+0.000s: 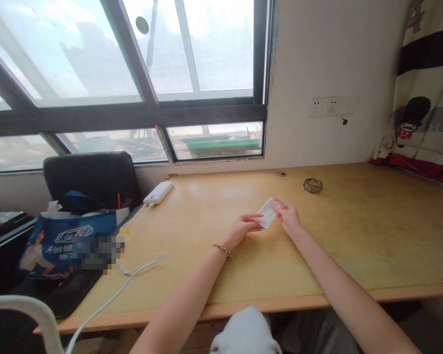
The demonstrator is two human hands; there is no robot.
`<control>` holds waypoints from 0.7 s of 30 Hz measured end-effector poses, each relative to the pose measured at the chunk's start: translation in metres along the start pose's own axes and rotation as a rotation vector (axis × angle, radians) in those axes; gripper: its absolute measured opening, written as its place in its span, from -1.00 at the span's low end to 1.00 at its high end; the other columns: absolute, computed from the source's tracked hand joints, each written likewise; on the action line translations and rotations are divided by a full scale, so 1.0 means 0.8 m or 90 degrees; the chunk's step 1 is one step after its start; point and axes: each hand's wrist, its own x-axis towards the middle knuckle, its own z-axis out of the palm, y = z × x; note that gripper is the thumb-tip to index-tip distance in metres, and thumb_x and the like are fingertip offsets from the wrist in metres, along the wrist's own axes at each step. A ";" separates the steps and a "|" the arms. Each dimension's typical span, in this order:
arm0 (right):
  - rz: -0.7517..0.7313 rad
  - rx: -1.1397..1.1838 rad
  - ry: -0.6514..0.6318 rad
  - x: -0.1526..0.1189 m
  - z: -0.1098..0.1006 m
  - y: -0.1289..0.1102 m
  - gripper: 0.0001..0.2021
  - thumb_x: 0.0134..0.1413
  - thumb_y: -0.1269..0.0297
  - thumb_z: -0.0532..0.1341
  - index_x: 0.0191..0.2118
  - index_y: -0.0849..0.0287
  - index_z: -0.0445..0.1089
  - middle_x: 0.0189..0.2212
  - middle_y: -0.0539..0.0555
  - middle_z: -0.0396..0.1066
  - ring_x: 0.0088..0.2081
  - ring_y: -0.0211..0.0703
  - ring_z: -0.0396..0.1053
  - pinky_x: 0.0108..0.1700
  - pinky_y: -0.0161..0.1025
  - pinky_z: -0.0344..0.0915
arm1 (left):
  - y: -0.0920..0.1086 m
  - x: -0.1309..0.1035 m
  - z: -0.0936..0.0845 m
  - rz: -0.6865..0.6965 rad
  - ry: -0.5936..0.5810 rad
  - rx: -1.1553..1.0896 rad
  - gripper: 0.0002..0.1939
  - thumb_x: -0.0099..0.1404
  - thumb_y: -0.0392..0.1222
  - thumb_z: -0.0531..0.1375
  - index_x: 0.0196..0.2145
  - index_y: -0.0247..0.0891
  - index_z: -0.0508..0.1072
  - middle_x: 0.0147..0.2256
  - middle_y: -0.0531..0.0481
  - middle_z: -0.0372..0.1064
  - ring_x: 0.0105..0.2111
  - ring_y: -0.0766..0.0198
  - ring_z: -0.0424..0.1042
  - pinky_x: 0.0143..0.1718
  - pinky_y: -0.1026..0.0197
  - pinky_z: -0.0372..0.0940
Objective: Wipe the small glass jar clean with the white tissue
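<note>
A small folded white tissue (pixel 268 214), or a thin sheet much like one, is held between my two hands over the wooden table. My left hand (pixel 243 227), with a braided bracelet at the wrist, grips its lower left edge. On the opposite side my right hand (pixel 288 215) pinches the upper right edge between thumb and fingers. Parts of the sheet are hidden behind the fingers.
A round dark glass-like dish (pixel 312 185) stands farther back on the table (pixel 354 236). Back left lies a white power bank (pixel 158 192) with a cable plugged in. A white cable (pixel 125 281) crosses the left side. A blue bag (pixel 74 241) rests on a black chair (pixel 92 174).
</note>
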 end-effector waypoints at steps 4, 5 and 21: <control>-0.001 0.000 0.035 0.000 -0.003 -0.003 -0.63 -0.45 0.47 0.23 -0.31 0.16 0.43 -0.35 0.08 0.45 -0.33 -0.11 0.38 -0.34 -0.22 0.34 | -0.003 0.004 -0.001 0.013 0.044 0.017 -0.75 -0.02 -0.28 0.22 -0.31 -0.40 0.46 -0.34 -0.14 0.43 -0.39 0.27 0.40 -0.20 0.15 0.29; -0.003 -0.002 0.039 0.000 -0.003 -0.004 -0.65 -0.45 0.47 0.23 -0.33 0.17 0.43 -0.35 0.09 0.45 -0.32 -0.10 0.38 -0.34 -0.22 0.33 | -0.003 0.005 -0.001 0.022 0.062 0.022 -0.78 -0.02 -0.30 0.20 -0.34 -0.39 0.47 -0.33 -0.13 0.42 -0.39 0.28 0.40 -0.22 0.17 0.30; -0.029 -0.103 0.068 -0.007 0.002 -0.007 -0.59 -0.39 0.33 0.27 -0.23 0.19 0.40 -0.29 0.11 0.42 -0.37 -0.15 0.37 -0.43 -0.29 0.29 | -0.001 0.011 -0.007 0.127 0.246 0.190 -0.84 -0.04 -0.31 0.19 -0.42 -0.31 0.50 -0.32 -0.08 0.38 -0.38 0.30 0.33 -0.39 0.30 0.31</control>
